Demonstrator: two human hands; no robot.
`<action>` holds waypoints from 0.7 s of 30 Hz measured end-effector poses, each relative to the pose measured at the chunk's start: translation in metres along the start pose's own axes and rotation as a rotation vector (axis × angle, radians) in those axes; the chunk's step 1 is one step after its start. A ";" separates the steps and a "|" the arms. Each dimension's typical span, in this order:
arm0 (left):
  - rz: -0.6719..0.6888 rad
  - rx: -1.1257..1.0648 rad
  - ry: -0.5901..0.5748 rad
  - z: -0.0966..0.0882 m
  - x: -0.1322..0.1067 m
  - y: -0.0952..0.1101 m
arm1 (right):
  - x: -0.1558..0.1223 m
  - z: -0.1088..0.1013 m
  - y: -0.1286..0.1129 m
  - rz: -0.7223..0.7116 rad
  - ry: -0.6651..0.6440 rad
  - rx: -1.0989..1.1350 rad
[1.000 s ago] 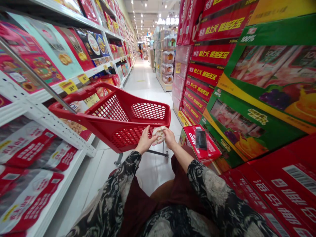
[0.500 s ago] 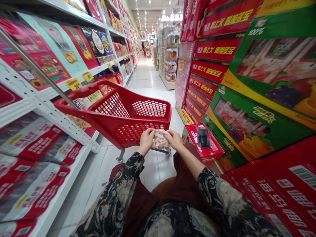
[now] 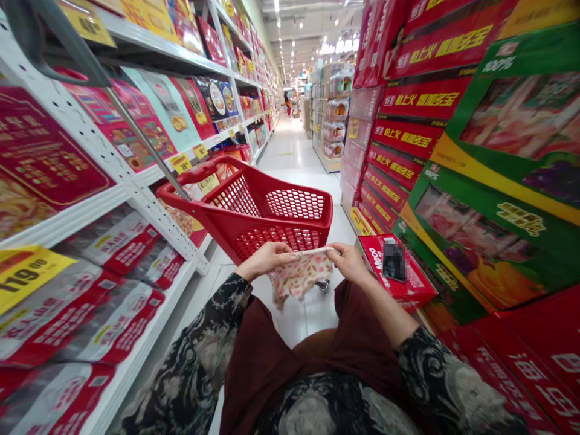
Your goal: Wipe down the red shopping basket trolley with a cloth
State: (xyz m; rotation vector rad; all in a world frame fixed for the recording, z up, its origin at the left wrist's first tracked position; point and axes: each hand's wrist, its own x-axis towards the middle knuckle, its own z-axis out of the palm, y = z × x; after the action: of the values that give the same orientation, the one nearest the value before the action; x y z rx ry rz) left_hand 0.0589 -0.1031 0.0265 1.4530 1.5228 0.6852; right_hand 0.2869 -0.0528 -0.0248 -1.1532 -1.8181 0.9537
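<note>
A pale, pink-patterned cloth (image 3: 301, 275) hangs stretched between my two hands, its top edge drawn fairly straight and its lower part drooping unevenly. My left hand (image 3: 268, 260) pinches the upper left corner between thumb and fingers. At the upper right corner, my right hand (image 3: 348, 261) is closed on the same edge. Just beyond the cloth stands a red plastic shopping basket cart (image 3: 290, 226) with a long metal pull handle leaning to the left. Whether anything lies in the cart's bottom cannot be seen.
White shelves (image 3: 131, 196) with packaged goods line the left side. On the right rise stacked red drink cartons (image 3: 403, 136) and green juice boxes (image 3: 493, 223). A red box (image 3: 414, 281) with a dark phone-like object (image 3: 394, 261) on top sits by my right knee. A tiled aisle (image 3: 294, 142) runs ahead.
The cloth, bunched up between my hands before, is now spread wider and hangs down. My hands have moved apart. The view has shifted, showing more of the left shelf and the cart's handle.
</note>
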 end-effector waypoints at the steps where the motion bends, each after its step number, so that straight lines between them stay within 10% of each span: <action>1: -0.002 0.066 -0.008 -0.003 -0.002 -0.003 | 0.000 -0.002 -0.003 0.019 -0.009 0.052; 6: 0.041 0.188 0.168 -0.002 -0.007 -0.017 | -0.001 -0.006 -0.011 0.140 -0.049 0.297; 15: -0.031 -0.621 0.030 -0.009 -0.025 0.007 | -0.004 -0.011 -0.032 0.340 -0.180 0.891; 21: -0.142 -1.026 -0.019 0.043 -0.037 -0.047 | -0.027 0.010 -0.007 0.515 -0.225 1.037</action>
State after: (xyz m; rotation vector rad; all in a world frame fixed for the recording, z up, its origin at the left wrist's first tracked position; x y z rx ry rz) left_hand 0.0711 -0.1542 -0.0252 0.5599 0.9675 1.1279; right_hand 0.2832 -0.0824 -0.0286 -0.8250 -0.8728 2.0508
